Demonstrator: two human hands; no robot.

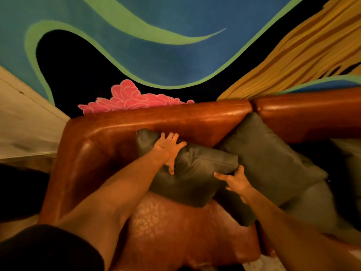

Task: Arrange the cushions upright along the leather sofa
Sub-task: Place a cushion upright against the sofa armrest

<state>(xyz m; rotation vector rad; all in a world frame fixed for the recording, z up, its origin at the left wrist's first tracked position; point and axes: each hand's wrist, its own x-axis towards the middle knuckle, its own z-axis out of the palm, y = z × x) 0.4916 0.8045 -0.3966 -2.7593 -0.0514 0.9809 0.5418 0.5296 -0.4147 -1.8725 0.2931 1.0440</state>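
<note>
A brown leather sofa fills the middle of the head view, its backrest running left to right. A grey-green cushion leans tilted against the backrest near the sofa's left corner. My left hand lies spread over the cushion's upper left part, fingers on its top edge and thumb down its front. My right hand grips the cushion's right edge. A second grey-green cushion stands upright to the right, touching the first. Part of a third cushion shows at the far right.
The sofa's left armrest curves toward me. The seat cushion lies below the held cushion. Behind the sofa is a wall mural in blue, green, black, yellow and pink. A pale wall panel stands at the left.
</note>
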